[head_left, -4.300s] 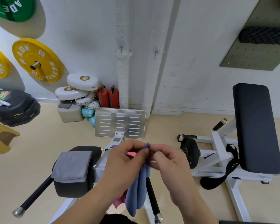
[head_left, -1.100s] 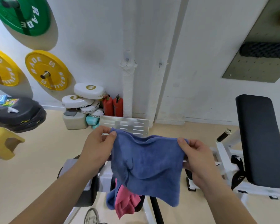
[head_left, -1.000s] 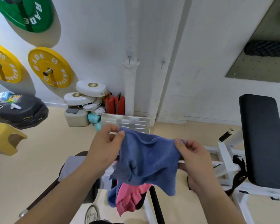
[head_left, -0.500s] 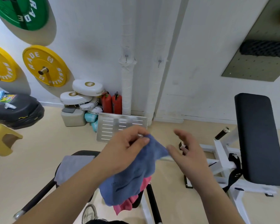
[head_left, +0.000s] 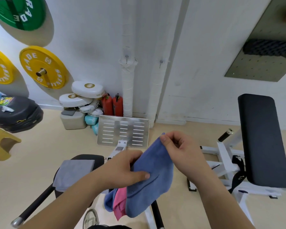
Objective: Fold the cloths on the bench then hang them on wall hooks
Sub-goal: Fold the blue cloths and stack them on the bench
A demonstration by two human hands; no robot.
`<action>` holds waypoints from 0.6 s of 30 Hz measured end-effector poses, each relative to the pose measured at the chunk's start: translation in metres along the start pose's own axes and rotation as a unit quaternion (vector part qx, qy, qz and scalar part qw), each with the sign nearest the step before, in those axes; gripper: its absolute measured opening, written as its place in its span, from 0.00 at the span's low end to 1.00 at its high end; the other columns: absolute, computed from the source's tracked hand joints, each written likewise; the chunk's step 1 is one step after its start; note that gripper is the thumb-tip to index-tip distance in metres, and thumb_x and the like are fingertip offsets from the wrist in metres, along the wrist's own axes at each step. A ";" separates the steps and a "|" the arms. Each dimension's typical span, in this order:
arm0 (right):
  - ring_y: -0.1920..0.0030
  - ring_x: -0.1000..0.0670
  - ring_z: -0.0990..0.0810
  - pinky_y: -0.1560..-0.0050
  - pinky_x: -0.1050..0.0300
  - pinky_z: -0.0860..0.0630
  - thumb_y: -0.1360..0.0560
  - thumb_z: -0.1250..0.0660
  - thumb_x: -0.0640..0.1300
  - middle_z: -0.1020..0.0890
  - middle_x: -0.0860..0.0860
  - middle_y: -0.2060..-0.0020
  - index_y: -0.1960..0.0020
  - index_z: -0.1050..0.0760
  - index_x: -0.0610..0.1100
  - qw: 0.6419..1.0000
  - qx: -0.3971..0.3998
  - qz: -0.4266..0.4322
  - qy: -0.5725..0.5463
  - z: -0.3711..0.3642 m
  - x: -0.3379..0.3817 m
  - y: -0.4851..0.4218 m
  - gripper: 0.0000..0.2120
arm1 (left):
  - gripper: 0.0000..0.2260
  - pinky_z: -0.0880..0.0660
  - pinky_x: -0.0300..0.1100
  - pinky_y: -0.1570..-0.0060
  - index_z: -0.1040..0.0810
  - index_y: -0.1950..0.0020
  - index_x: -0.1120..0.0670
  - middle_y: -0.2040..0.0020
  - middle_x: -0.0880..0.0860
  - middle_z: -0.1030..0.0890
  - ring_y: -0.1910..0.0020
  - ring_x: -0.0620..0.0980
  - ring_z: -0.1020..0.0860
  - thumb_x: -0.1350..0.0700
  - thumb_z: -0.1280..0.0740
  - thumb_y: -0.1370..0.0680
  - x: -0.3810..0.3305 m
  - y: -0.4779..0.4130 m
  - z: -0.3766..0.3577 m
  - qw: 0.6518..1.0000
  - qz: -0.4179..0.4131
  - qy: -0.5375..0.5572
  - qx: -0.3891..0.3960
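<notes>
I hold a blue cloth [head_left: 149, 176] doubled over in front of me. My left hand [head_left: 122, 171] grips its lower left part with the thumb on top. My right hand [head_left: 180, 151] pinches the upper corner. A pink cloth [head_left: 120, 203] and another blue cloth [head_left: 108, 201] hang below, partly hidden behind the held cloth. A folded grey cloth [head_left: 73, 172] lies on the black bench pad [head_left: 91, 158] at the left. Two wall hooks [head_left: 126, 57] [head_left: 161, 62] stick out of the white wall ahead, both bare.
A metal footplate [head_left: 123, 131] stands on the floor ahead. A black padded bench [head_left: 262, 138] on a white frame is at the right. Boxing pads [head_left: 87, 90], red extinguishers [head_left: 112, 104] and yellow weight plates [head_left: 42, 66] line the left wall. A black handle bar [head_left: 33, 205] juts out lower left.
The blue cloth was held spread wide, then my hands came together and folded it over. My right hand let go briefly and now pinches the upper corner.
</notes>
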State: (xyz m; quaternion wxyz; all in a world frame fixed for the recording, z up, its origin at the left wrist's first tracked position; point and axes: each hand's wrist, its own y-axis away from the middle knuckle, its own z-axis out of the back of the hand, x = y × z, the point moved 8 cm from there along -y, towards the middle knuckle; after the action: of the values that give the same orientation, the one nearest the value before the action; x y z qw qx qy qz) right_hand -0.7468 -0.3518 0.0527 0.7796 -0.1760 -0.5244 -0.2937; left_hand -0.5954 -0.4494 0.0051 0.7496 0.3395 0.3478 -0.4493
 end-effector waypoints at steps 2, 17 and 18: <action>0.66 0.58 0.27 0.64 0.66 0.29 0.17 0.35 0.47 0.23 0.53 0.70 0.58 0.22 0.46 0.999 -0.032 0.004 0.040 0.012 -0.006 -0.004 0.12 | 0.13 0.23 0.53 0.58 0.20 0.54 0.52 0.61 0.51 0.20 0.61 0.53 0.21 0.44 0.26 0.30 0.020 0.000 -0.005 0.998 0.019 -0.052 0.020; 0.59 0.51 0.24 0.61 0.55 0.30 0.14 0.42 0.51 0.22 0.50 0.61 0.51 0.27 0.47 0.970 -0.223 -0.053 0.078 0.091 -0.074 -0.009 0.11 | 0.10 0.22 0.38 0.55 0.14 0.54 0.48 0.56 0.48 0.14 0.57 0.46 0.17 0.62 0.30 0.21 0.064 0.013 0.031 0.987 0.063 0.055 -0.139; 0.59 0.51 0.24 0.60 0.55 0.30 0.14 0.42 0.51 0.21 0.51 0.61 0.51 0.26 0.48 0.969 -0.233 -0.052 0.056 0.092 -0.074 -0.007 0.11 | 0.10 0.22 0.38 0.54 0.14 0.52 0.48 0.56 0.48 0.14 0.56 0.46 0.17 0.62 0.30 0.20 0.061 0.017 0.038 0.982 0.055 0.072 -0.167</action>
State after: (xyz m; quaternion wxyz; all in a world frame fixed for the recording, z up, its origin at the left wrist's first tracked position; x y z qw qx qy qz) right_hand -0.8372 -0.2839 0.0202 0.7290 -0.3088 -0.4051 -0.4573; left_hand -0.5500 -0.5008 -0.0216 0.7923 0.2592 0.4520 -0.3176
